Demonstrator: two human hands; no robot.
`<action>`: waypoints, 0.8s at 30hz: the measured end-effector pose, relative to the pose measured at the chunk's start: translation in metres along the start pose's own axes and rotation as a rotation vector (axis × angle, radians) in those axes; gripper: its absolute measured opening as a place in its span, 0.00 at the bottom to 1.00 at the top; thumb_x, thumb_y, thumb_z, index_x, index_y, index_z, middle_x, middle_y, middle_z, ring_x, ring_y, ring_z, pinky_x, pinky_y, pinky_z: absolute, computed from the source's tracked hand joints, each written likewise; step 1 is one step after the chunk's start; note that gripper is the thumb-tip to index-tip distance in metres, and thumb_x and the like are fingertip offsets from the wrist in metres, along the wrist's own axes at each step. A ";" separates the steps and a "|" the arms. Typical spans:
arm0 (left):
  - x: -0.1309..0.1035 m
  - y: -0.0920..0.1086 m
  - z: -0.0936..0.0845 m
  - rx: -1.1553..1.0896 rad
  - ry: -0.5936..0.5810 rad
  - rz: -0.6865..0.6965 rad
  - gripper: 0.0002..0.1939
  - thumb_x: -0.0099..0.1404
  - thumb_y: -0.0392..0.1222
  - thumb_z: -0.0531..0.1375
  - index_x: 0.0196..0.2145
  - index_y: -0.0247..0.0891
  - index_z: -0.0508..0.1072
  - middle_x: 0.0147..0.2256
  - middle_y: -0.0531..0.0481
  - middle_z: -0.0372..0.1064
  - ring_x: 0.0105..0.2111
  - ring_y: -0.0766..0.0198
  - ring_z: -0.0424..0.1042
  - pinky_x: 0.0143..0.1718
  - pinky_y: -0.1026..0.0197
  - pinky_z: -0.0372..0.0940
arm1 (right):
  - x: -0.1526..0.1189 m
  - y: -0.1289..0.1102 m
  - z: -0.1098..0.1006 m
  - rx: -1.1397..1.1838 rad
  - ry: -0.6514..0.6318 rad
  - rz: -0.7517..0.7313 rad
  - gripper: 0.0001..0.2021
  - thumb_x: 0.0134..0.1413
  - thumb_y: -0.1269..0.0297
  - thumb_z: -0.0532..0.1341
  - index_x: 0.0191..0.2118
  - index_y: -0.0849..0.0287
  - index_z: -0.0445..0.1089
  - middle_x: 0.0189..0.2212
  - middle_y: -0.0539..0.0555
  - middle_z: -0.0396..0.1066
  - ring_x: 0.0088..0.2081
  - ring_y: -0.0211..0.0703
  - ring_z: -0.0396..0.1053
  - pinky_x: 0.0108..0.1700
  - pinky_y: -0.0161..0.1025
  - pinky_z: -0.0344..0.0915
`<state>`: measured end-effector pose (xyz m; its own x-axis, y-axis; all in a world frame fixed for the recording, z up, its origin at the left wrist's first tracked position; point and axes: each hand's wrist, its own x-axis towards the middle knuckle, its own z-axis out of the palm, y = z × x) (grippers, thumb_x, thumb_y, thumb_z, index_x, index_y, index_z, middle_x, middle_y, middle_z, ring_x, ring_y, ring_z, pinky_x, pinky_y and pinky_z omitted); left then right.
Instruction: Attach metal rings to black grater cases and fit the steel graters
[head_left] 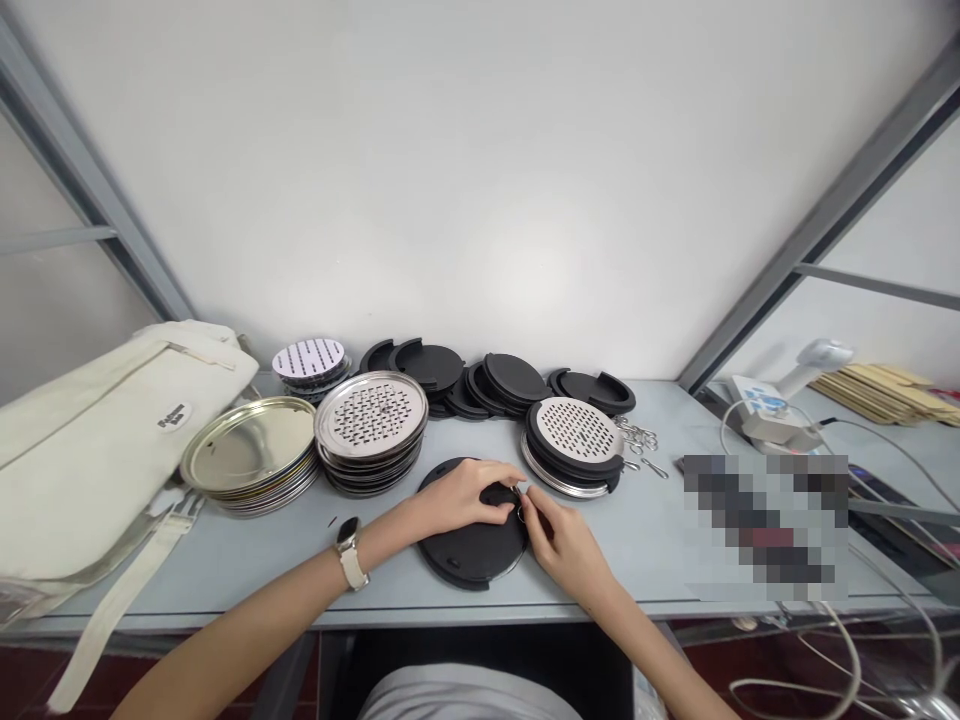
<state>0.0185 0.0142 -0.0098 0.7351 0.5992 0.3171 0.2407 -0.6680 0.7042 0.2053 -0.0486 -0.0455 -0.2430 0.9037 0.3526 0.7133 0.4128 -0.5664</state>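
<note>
A black round disc (469, 555) with a raised rim lies flat on the table in front of me. My left hand (469, 495), wearing a watch, rests over the disc, its fingers and thumb curled at the right edge. There my right hand (559, 535) pinches a small metal clip (520, 513) against that edge. My fingers partly hide the clip. Farther right, several similar clips (641, 440) lie loose beside a stack topped by a perforated metal plate (576, 430) in a black holder.
To the left stand a stack of perforated metal plates (371, 415), a stack of gold-coloured lids (251, 445) and a cream bag (112, 440). More black discs (514, 380) lie along the wall. A white device (776, 410) with cables stands at the right.
</note>
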 end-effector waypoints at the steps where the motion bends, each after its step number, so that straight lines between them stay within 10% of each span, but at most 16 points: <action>1: 0.000 0.000 0.000 0.001 -0.001 0.001 0.21 0.58 0.30 0.61 0.49 0.38 0.71 0.46 0.48 0.73 0.45 0.61 0.71 0.51 0.61 0.63 | 0.000 -0.001 0.000 0.018 0.004 0.011 0.10 0.66 0.64 0.47 0.32 0.55 0.59 0.19 0.47 0.62 0.18 0.38 0.61 0.23 0.34 0.52; 24: 0.002 0.004 -0.001 0.127 -0.038 0.055 0.07 0.61 0.32 0.59 0.38 0.38 0.72 0.38 0.49 0.72 0.40 0.61 0.70 0.50 0.59 0.59 | -0.002 -0.004 0.003 -0.023 -0.003 -0.020 0.11 0.65 0.65 0.47 0.40 0.57 0.65 0.22 0.50 0.69 0.19 0.40 0.66 0.23 0.34 0.55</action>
<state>0.0202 0.0131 -0.0059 0.7724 0.5448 0.3264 0.2765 -0.7512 0.5994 0.2007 -0.0521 -0.0460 -0.2593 0.8955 0.3618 0.7229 0.4284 -0.5421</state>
